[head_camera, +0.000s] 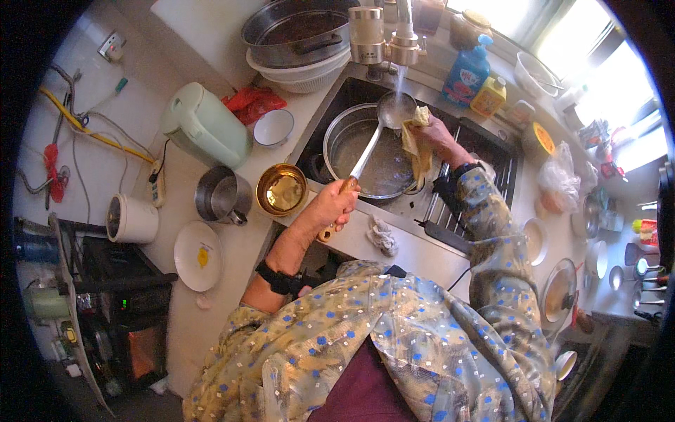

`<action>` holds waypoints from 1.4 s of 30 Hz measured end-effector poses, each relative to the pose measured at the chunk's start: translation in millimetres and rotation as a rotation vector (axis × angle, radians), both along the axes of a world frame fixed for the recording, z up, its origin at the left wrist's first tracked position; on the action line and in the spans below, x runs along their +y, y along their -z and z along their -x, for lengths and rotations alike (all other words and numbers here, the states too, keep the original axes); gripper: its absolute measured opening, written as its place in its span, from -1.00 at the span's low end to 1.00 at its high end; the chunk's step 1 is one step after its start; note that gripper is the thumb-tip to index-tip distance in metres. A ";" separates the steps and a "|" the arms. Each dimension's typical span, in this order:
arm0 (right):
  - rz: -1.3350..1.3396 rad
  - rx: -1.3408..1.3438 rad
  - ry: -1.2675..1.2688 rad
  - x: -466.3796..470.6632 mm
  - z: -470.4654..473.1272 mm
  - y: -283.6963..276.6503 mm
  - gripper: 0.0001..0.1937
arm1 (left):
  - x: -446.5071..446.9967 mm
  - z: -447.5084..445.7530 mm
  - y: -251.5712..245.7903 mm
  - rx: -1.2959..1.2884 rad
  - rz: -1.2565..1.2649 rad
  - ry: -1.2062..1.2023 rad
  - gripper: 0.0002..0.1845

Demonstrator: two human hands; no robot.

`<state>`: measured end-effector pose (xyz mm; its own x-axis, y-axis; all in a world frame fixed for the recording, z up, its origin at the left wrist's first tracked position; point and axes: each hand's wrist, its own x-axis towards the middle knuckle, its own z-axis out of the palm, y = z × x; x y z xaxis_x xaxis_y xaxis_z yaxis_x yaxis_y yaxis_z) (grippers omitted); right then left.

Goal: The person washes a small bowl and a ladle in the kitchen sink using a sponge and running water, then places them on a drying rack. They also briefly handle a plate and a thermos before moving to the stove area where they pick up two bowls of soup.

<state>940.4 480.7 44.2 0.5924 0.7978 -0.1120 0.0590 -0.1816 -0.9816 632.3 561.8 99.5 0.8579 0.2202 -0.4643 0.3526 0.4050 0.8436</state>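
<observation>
My left hand (333, 207) is closed round the wooden handle of a metal ladle (396, 109). The ladle's bowl is under water running from the faucet (404, 42), above a large metal pot (364, 153) in the sink (316, 132). A yellowish cloth (417, 150) is gripped in my right hand (440, 136) at the right side of the ladle's bowl and hangs over the pot's right rim. Water stands in the pot. A crumpled grey rag (382, 236) lies on the counter edge in front of the sink.
Left of the sink stand a gold-coloured bowl (282, 190), a metal saucepan (222, 195), a white bowl (273, 128), a pale green kettle (205, 126) and a plate (198, 256). A black rack (451, 211) spans the sink's right part. Blue (466, 74) and yellow (488, 97) bottles stand behind it.
</observation>
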 end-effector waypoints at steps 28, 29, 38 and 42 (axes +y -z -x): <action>0.252 -0.612 -0.163 0.6 60.6 11.4 -0.78 | -15.6 -6.3 10.1 0.049 -1.202 -0.098 -0.59; 0.255 -0.448 -0.087 -0.4 60.9 10.8 -0.80 | -11.5 -8.8 10.0 0.090 -1.210 -0.104 -0.56; -0.266 0.721 -0.183 8.8 79.5 -40.9 -0.68 | -13.0 -23.8 18.5 0.204 -1.377 -0.122 -0.60; 0.065 -0.215 -0.009 25.3 125.0 -23.5 -0.68 | -22.0 -32.8 18.5 0.208 -1.414 -0.063 -0.67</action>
